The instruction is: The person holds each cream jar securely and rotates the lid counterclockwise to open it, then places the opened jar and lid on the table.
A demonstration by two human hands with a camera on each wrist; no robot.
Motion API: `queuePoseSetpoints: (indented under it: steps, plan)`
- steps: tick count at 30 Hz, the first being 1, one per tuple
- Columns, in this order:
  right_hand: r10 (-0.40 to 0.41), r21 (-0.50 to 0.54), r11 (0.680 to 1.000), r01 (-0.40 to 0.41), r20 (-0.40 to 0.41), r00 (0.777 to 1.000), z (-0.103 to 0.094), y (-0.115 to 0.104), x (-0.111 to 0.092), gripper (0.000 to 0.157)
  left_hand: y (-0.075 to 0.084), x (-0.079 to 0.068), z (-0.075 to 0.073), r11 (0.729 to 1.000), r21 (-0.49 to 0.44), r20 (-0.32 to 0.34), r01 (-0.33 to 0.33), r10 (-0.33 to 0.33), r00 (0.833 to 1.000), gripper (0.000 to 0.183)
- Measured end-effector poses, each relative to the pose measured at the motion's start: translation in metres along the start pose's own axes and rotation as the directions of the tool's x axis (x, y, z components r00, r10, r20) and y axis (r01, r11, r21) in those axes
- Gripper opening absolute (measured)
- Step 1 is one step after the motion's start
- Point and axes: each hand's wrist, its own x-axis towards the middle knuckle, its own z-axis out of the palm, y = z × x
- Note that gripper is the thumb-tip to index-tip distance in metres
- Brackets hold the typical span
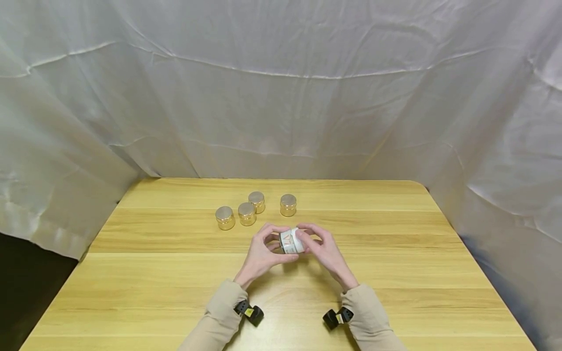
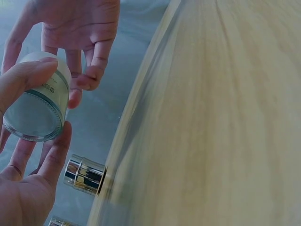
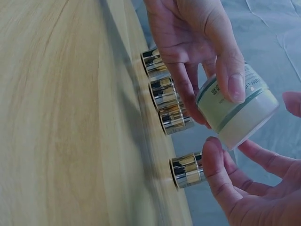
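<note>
A small cosmetic cream jar (image 1: 288,242) with a printed label, a clear thick base and a white lid (image 3: 251,120) is tilted on its side above the table. My left hand (image 1: 260,256) grips the jar's body, thumb across the label and fingers on the other side. Around the lid end, my right hand (image 1: 327,251) has its fingers spread and loosely bent. In the right wrist view its fingertips are right at the lid's lower edge, while the thumb stands a little off the lid.
Beyond the hands, three gold jars (image 1: 247,213) stand grouped at the left, with one more gold jar (image 1: 288,205) to their right. The wooden table (image 1: 395,273) is bordered by a pale hanging cloth (image 1: 281,117) at the back and sides.
</note>
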Motion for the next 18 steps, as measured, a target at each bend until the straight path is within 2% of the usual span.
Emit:
queuePoseSetpoints:
  steps: [6, 18]
  plan:
    - [0.022, 0.018, 1.0, -0.022, -0.019, 1.0, 0.0009, -0.0006, 0.0, 0.042, -0.0005, 0.0003, 0.0003, 1.0, -0.005, 0.002, 0.002, -0.002, 1.0, 0.063]
    - [-0.016, 0.022, 1.0, 0.016, -0.008, 1.0, -0.0011, 0.0016, -0.0003, 0.04, 0.0005, 0.0, 0.0005, 1.0, 0.004, 0.003, 0.007, -0.007, 1.0, 0.062]
